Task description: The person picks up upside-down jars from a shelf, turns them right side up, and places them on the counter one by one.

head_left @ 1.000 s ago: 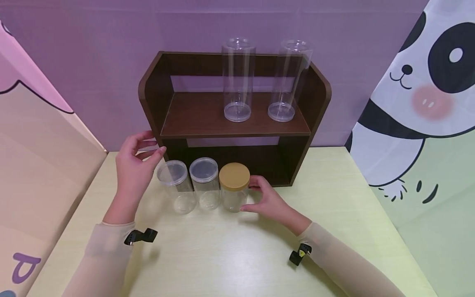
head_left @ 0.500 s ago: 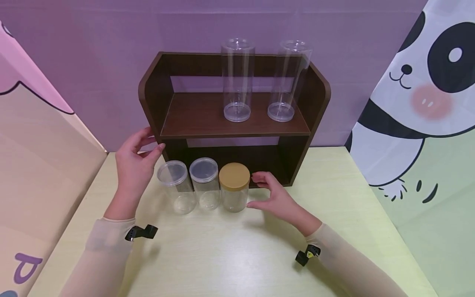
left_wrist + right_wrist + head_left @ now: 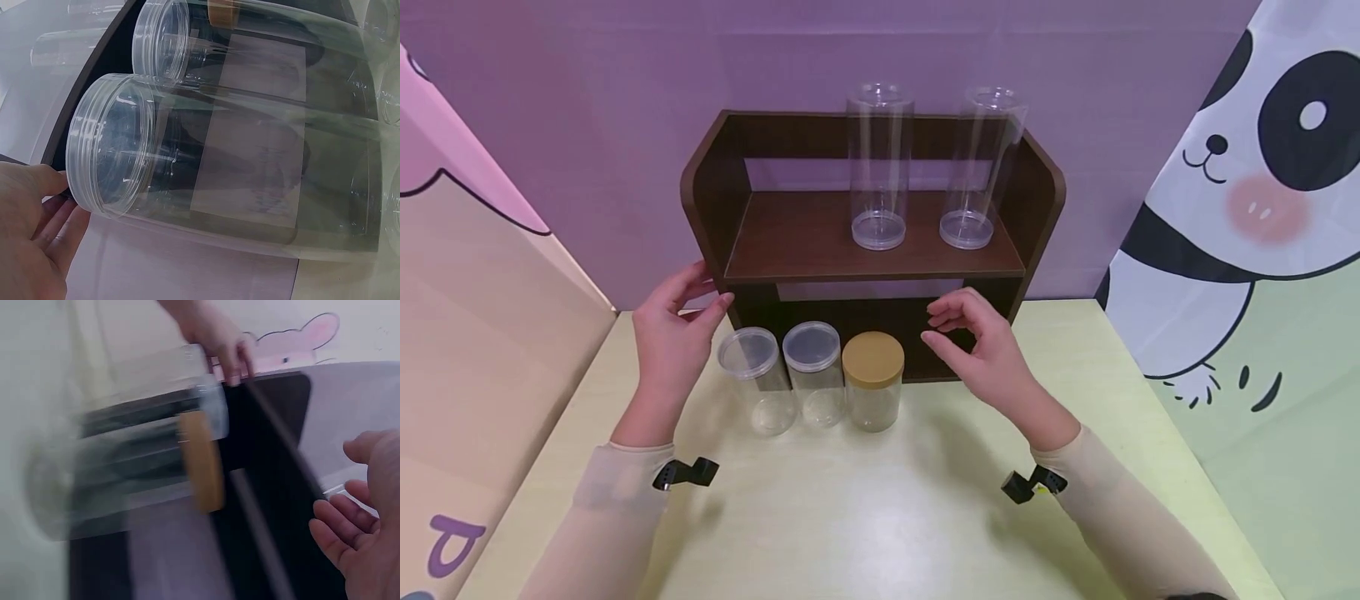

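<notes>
Left grip (image 3: 670, 333) is pinching the brown shelf rack (image 3: 797, 237); right grip (image 3: 988, 354) is hovering, empty. The tan-lidded jar (image 3: 873, 379) is looking light, slick, best held mid-body.

Left grip (image 3: 28, 234) on the dark shelf (image 3: 115, 56), beside a clear jar (image 3: 187, 150), second jar (image 3: 275, 50) just beyond.

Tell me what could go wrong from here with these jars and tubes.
The left hand grips the side of the shelf, so a tug might topple the tall tubes standing on it. The jars stand close together in a row, so bumping one could knock its neighbour.
</notes>
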`<action>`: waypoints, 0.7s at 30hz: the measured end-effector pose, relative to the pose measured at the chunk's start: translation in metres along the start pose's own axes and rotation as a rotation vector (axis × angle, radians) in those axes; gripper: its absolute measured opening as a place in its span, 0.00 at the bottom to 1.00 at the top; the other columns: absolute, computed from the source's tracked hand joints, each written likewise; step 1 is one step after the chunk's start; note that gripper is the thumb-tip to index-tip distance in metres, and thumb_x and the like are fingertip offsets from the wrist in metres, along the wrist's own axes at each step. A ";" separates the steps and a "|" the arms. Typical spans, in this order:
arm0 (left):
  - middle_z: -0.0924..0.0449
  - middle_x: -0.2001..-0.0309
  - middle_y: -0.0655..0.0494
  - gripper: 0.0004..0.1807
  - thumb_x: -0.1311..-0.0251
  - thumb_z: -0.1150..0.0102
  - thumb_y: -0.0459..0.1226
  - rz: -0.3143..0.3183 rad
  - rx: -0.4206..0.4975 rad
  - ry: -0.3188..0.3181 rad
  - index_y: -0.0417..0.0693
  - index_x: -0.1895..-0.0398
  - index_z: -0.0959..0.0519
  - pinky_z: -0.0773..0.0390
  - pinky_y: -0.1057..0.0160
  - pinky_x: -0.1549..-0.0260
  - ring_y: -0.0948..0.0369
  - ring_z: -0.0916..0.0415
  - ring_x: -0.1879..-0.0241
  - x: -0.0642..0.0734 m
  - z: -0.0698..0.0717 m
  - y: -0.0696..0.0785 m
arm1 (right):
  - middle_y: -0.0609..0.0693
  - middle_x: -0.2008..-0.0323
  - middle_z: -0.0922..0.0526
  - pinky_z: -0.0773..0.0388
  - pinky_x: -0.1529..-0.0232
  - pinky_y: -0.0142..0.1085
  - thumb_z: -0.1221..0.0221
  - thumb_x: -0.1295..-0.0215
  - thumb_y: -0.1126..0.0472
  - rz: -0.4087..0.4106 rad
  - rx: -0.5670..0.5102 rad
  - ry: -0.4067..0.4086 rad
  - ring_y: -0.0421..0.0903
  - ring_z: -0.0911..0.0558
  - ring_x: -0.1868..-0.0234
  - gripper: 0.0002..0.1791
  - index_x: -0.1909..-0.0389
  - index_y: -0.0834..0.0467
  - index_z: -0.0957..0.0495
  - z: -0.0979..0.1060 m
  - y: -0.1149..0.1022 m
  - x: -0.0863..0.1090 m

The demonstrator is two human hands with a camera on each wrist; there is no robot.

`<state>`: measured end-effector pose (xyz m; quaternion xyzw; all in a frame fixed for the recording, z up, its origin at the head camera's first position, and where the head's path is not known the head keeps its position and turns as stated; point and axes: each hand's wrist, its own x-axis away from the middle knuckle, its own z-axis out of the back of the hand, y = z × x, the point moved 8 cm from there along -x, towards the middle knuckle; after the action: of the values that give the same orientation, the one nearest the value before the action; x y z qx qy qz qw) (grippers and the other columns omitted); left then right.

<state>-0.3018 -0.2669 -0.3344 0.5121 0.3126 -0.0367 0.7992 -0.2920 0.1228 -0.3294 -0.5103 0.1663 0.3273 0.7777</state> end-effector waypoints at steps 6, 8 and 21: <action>0.12 0.39 0.53 0.27 0.30 0.25 0.32 0.000 -0.008 0.000 0.55 0.29 0.15 0.16 0.76 0.51 0.69 0.14 0.45 0.000 0.000 0.000 | 0.61 0.41 0.18 0.17 0.36 0.41 0.26 0.31 0.69 0.125 0.052 0.098 0.54 0.16 0.42 0.24 0.38 0.67 0.22 0.008 -0.027 -0.043; 0.12 0.39 0.53 0.27 0.30 0.25 0.33 0.003 -0.017 0.003 0.55 0.29 0.15 0.16 0.76 0.51 0.69 0.14 0.45 0.000 0.000 0.000 | 0.63 0.39 0.20 0.18 0.34 0.44 0.25 0.31 0.67 0.115 0.063 0.119 0.54 0.17 0.39 0.28 0.34 0.67 0.25 0.007 -0.029 -0.058; 0.12 0.39 0.53 0.27 0.31 0.25 0.31 -0.005 -0.023 0.015 0.54 0.29 0.15 0.17 0.78 0.54 0.71 0.15 0.46 0.000 -0.001 -0.003 | 0.59 0.24 0.33 0.29 0.22 0.37 0.20 0.34 0.59 -0.164 0.144 0.096 0.52 0.28 0.24 0.58 0.13 0.57 0.48 -0.008 -0.005 -0.124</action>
<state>-0.3034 -0.2678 -0.3364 0.5024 0.3202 -0.0315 0.8025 -0.3783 0.0721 -0.2557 -0.4801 0.1839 0.2249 0.8277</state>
